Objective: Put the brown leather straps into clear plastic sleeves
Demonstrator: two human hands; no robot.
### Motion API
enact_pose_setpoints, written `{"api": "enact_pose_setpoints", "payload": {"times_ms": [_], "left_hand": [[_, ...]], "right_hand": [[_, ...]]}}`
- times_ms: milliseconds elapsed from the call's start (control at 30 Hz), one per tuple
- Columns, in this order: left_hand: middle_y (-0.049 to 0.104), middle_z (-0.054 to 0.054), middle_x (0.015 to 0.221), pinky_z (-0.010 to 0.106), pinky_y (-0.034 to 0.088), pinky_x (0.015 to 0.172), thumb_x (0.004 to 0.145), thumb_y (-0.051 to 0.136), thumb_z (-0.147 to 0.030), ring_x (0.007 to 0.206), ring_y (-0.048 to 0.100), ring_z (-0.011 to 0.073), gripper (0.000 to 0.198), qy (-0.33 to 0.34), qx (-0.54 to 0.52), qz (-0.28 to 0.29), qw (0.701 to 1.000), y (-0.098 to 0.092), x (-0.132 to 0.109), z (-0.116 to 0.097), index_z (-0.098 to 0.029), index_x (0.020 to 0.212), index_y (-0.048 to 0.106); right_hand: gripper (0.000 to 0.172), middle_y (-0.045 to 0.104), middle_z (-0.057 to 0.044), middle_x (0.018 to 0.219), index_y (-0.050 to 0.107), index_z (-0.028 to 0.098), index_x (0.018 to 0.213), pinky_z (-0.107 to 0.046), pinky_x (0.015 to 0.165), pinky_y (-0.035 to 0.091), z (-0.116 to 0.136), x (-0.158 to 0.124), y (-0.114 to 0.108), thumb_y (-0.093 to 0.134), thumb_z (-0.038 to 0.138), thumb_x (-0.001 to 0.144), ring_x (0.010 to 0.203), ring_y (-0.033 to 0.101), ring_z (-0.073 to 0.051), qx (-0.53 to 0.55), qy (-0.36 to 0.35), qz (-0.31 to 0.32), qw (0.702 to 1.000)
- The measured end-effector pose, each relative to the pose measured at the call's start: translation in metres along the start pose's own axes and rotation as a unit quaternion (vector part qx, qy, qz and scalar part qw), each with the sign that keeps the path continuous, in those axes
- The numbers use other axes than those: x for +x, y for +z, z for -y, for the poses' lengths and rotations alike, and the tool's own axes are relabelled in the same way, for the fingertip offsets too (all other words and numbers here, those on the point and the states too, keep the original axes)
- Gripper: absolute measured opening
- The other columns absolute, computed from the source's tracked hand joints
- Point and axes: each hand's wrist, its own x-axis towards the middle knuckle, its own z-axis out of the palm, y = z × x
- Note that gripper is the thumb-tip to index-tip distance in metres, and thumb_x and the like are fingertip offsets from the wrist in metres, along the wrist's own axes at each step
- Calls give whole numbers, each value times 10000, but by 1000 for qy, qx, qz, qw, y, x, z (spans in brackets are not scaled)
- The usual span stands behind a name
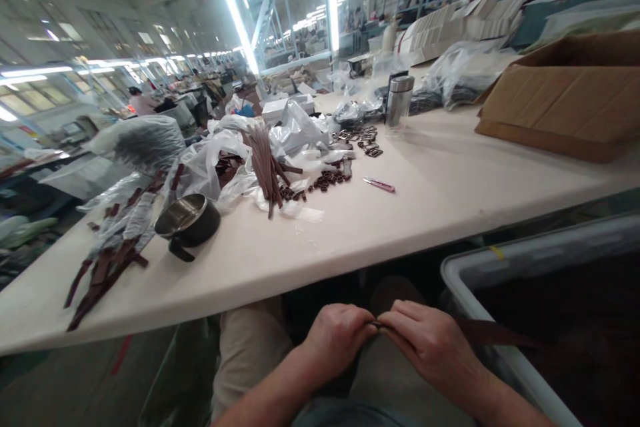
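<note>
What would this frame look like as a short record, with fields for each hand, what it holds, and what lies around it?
Left hand: pinching a brown strap
Right hand: pinching the same strap, beside the left hand
Hand position: over the lap, below the table edge
Beside lap: grey plastic bin
On white table: bundled brown straps, small brown buckles, steel bowl, pink utility knife, steel flask, cardboard box
Background: co-worker

Left hand [337,340]: bare, back upward, fingers curled inward and closed, directly beside the right hand. Right hand [430,347]: bare, back upward, fingers bent and pinched, fingertips [395,320] touching or nearly touching the left hand. Left forearm [265,400] and right forearm [505,403]: bare, angled inward from the lower frame corners toward the hands.
</note>
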Motion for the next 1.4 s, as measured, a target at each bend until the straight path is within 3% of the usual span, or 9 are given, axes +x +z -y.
{"api": "enact_pose_setpoints", "payload": {"times_ms": [133, 233, 400, 533, 667, 900, 1133, 1267, 1400], "left_hand": [[738, 28, 780, 260, 501, 671, 922, 571, -277, 710, 679, 177, 210, 2, -61, 54, 997, -15, 5, -3, -173, 912, 753], [736, 11, 743, 242, 489, 610, 914, 585, -292, 652, 652, 156, 197, -19, -81, 89, 993, -51, 28, 6, -202, 907, 760], [723, 48, 775, 267, 500, 696, 932, 540, -267, 711, 664, 171, 227, -109, 128, -85, 982, -127, 107, 62, -168, 938, 743], [709, 108, 979, 316, 478, 846, 875, 574, -180, 887, 653, 214, 211, -120, 229, -122, 958, -157, 162, 107, -166, 991, 749], [699, 107, 957, 305, 472, 867, 822, 575, -104, 883, 652, 215, 201, -109, 288, -75, 948, -158, 184, 127, -154, 830, 770], [696, 80, 896, 289, 484, 880, 772, 601, -78, 857, 659, 199, 194, -97, 302, -18, 948, -171, 183, 138, -164, 807, 771], [690, 88, 756, 349, 512, 843, 749, 650, -113, 796, 680, 235, 111, -78, 215, -88, 969, -181, 177, 124, -156, 673, 719], [731, 98, 879, 318, 543, 762, 911, 525, -296, 790, 695, 202, 251, -71, 106, -131, 983, -151, 141, 92, -161, 962, 731], [749, 81, 887, 276, 551, 660, 870, 626, -420, 671, 672, 152, 312, -104, -216, -117, 964, -85, 79, 45, -163, 1009, 734]], "right_hand": [[308, 572, -26, 716, 654, 191, 838, -290, 612, 366, -3, -1, 0, 431, 266, 1038, 674, 569, -171, 11, 14, 29, 999], [260, 582, -23, 739, 651, 193, 869, -284, 618, 365, -7, 2, -3, 457, 263, 1028, 684, 574, -169, 23, 28, 26, 999], [237, 588, -18, 738, 644, 195, 869, -277, 609, 371, -15, 3, -4, 466, 246, 1017, 667, 581, -166, 20, 42, 11, 999], [240, 586, -14, 727, 633, 200, 843, -279, 597, 372, -20, 0, 0, 471, 253, 1013, 653, 588, -166, 11, 48, 18, 999], [240, 593, -14, 724, 620, 203, 829, -274, 585, 376, -24, -1, 0, 468, 244, 1010, 646, 598, -161, 8, 53, 15, 998], [206, 612, -19, 739, 630, 201, 829, -274, 593, 403, -29, 1, 1, 499, 227, 985, 674, 615, -171, 15, 75, 20, 997], [183, 627, -19, 733, 651, 211, 828, -280, 590, 447, -30, 2, 0, 522, 212, 957, 662, 624, -180, 16, 74, -11, 997], [192, 629, -22, 715, 672, 208, 852, -288, 579, 456, -23, 6, -12, 522, 240, 967, 643, 620, -185, 32, 70, -59, 995], [167, 655, -27, 748, 696, 188, 914, -266, 609, 442, -17, 9, -22, 556, 257, 973, 665, 623, -162, 55, 74, -108, 990]]}}
